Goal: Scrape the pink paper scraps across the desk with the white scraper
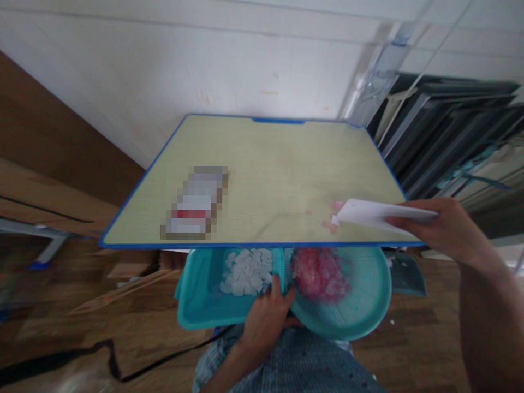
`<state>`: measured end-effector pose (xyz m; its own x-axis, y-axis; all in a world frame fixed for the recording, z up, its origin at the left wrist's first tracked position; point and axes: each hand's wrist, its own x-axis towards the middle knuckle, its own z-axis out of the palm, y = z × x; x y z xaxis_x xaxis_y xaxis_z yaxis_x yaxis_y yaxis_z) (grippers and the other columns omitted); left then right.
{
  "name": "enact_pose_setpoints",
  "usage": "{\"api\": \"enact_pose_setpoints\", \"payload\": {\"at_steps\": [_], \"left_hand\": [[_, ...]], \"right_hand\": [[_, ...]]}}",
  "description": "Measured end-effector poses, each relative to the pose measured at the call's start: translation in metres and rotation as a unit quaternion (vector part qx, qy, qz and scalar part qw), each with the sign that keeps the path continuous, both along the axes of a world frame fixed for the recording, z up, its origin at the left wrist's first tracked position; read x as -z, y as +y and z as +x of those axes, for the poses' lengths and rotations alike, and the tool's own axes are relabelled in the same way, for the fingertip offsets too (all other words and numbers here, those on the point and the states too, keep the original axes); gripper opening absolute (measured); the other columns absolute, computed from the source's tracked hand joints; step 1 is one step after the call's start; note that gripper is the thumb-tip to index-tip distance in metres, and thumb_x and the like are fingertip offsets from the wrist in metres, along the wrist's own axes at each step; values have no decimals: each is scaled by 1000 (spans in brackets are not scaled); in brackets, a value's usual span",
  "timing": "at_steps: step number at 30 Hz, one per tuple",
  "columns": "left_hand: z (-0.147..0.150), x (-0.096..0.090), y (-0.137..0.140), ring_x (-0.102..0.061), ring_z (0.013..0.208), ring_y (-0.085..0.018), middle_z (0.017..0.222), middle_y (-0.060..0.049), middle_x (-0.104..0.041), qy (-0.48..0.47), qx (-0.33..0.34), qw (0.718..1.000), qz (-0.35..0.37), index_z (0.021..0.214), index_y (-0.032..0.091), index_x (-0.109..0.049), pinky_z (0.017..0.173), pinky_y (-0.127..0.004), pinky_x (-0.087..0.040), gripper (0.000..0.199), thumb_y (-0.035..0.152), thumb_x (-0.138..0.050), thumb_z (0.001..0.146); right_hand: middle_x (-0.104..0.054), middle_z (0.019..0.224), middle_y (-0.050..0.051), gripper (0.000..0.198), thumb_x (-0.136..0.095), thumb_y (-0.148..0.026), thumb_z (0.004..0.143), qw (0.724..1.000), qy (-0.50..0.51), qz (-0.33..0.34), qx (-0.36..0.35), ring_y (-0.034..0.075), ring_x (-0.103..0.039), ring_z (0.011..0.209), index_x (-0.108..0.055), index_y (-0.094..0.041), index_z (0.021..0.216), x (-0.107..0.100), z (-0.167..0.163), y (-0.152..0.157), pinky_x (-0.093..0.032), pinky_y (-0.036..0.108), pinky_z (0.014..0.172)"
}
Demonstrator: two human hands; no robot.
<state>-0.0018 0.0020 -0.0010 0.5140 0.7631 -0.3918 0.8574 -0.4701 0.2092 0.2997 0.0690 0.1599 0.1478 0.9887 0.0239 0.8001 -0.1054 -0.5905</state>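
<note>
White card (pixel 366 213) | pinched in right grip (pixel 444 226) | left grip (pixel 267 312) touching teal basket (pixel 194 317), closure unclear

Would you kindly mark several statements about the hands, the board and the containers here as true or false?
1. The right hand holds a white sheet. True.
2. The white pieces lie in the round container. False: they lie in the rectangular container.
3. The pink pile lies in the round container. True.
4. The left hand rests on the board. False: the left hand is at the rectangular container's rim.
5. The board has a blue edge. True.
</note>
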Motion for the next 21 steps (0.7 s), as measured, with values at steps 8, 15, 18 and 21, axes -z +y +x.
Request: {"api": "enact_pose_setpoints", "payload": {"at_steps": [8, 15, 18, 21], "left_hand": [[0, -1, 1, -68, 92, -30, 139, -21, -39, 5, -1, 1000, -16, 134, 30, -47, 74, -42, -58, 63, 48, -66, 77], [1, -3, 1, -68, 91, -28, 139, -20, -38, 6, -2, 1000, -18, 133, 30, -48, 74, -41, -57, 60, 46, -67, 78], [1, -5, 1, -68, 89, -28, 138, -21, -40, 3, 1, 1000, -9, 133, 29, -48, 72, -40, -57, 60, 46, -67, 78], [1, -5, 1, -68, 88, -28, 138, -22, -41, 3, 1, 1000, -6, 132, 28, -49, 72, -40, -57, 61, 47, -67, 77]], "right_hand": [[-55, 48, 0, 33, -64, -46, 60, 1000, 1, 21, 21, 13, -44, 46, -77, -15, 64, -1, -4, -3, -31, 22, 41], [-56, 49, 0, 36, -66, -50, 61, 1000, 14, 14, 11, 13, -45, 44, -77, -16, 66, -4, -6, -6, -32, 23, 40], [-57, 49, 1, 35, -65, -50, 63, 1000, 5, -6, -22, 13, -45, 44, -76, -16, 62, -3, -5, -5, -32, 23, 40], [-59, 50, 0, 34, -65, -48, 63, 1000, 2, 6, -8, 14, -47, 45, -77, -17, 66, -3, -4, -5, -33, 24, 42]]}}
